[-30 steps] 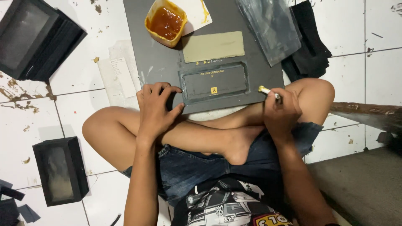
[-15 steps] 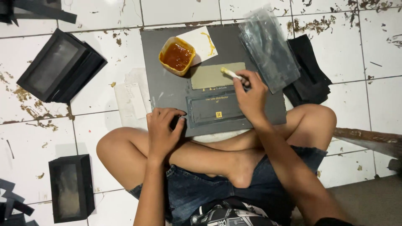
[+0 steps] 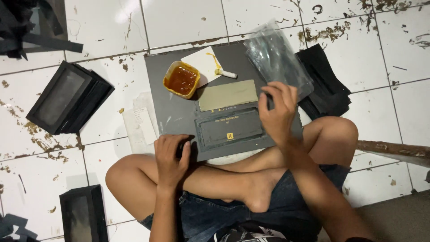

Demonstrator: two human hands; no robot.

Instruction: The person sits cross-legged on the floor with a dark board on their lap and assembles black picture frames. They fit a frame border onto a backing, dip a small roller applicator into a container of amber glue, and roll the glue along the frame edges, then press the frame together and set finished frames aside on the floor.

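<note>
Flat dark box part (image 3: 233,132) pinned by left hand (image 3: 171,161) at board's (image 3: 165,89) near edge.
Right hand (image 3: 278,112) hovers, grip released; pressure is best kept even so nothing slides.

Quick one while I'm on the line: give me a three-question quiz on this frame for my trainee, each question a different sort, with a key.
1. True or false: the small brush is held in the right hand.
2. Multiple choice: the yellow cup of amber glue stands on (A) the white floor tiles, (B) the grey board, (C) the stack of black boxes.
3. Short answer: what does the left hand rest on?

Key:
1. False; the brush lies on the white paper beside the cup.
2. B.
3. The near left corner of the dark flat box piece on the grey board.
</note>
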